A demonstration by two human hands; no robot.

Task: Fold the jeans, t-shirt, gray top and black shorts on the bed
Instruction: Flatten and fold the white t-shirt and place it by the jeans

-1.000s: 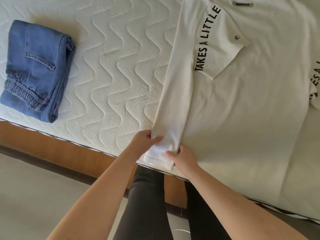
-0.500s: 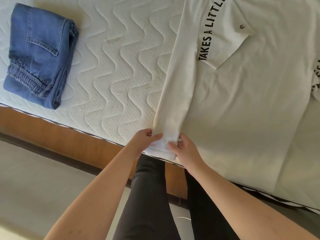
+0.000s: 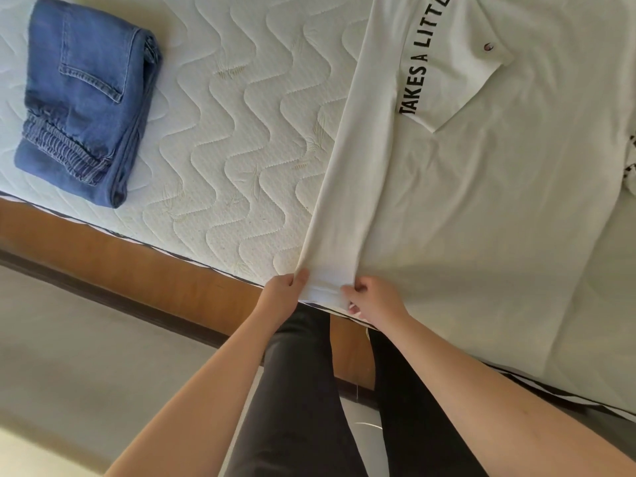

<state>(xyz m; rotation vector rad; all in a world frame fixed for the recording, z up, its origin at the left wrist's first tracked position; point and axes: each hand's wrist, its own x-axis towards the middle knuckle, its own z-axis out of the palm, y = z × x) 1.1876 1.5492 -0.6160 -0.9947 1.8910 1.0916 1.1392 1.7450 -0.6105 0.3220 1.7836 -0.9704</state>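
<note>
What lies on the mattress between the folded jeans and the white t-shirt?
Nothing: in the head view, only bare quilted mattress separates the folded jeans from the t-shirt, whose hem corner both hands pinch.

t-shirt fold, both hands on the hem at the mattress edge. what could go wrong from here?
1. Both the left hand and right hand pinch the t-shirt hem right at the mattress edge; a tug toward the body may drag the hem off the bed.
2. The folded-in sleeve lies loose on top; a pull on the hem could shift it and undo the fold.
3. The side strip narrows toward the hem, so the fold may end up skewed.
</note>
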